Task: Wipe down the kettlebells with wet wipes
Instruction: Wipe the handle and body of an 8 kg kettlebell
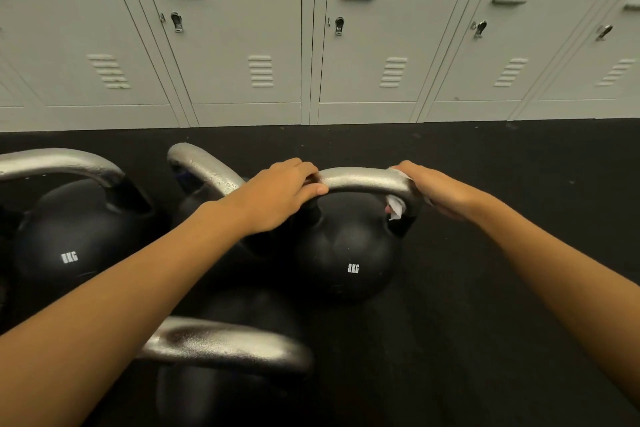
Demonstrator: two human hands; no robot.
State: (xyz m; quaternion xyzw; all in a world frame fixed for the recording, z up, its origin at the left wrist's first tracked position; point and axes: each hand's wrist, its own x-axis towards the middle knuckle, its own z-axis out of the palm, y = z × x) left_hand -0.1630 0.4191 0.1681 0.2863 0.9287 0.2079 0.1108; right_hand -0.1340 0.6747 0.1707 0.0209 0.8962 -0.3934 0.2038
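A black 8KG kettlebell [349, 253] with a silver handle [363, 178] stands upright on the dark floor in the middle. My left hand [280, 192] grips the left end of that handle. My right hand [440, 189] wraps a white wet wipe [396, 207] round the handle's right end, and a scrap of the wipe hangs inside the handle loop. Another 8KG kettlebell [69, 236] stands at the left. A third [204, 170] shows behind my left forearm, and one more [228, 347] lies close below.
A row of pale grey lockers [242, 45] with latches and vents lines the wall behind the kettlebells. Black rubber flooring [502, 166] stretches to the right of the central kettlebell and along the locker bases.
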